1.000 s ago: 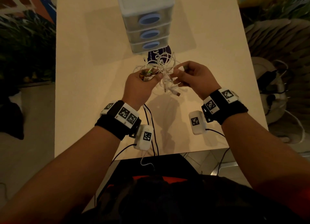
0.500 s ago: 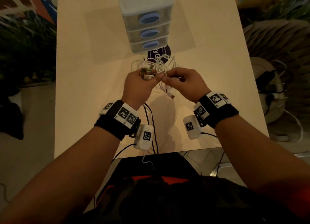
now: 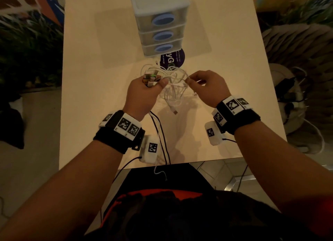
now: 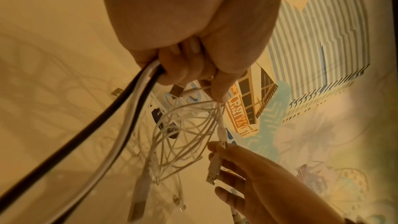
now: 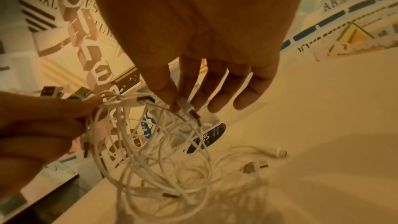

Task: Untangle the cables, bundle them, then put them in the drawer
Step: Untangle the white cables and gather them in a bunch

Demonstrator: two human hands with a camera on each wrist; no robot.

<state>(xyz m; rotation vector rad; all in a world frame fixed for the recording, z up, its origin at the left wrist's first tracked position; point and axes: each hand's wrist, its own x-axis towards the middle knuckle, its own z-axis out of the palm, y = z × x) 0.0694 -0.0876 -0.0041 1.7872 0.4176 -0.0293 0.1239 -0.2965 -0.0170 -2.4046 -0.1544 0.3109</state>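
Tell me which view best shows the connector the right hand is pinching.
The right wrist view: the connector sits pinched between the right hand's thumb and forefinger, close and unobstructed. The left wrist view shows plugs near those fingers, ambiguously. In the head view the knuckles hide it.

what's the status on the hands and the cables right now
Left hand grips gathered plug ends. Right hand pinches one connector. White cables tangled, above the table. Drawer unit shut, path clear.
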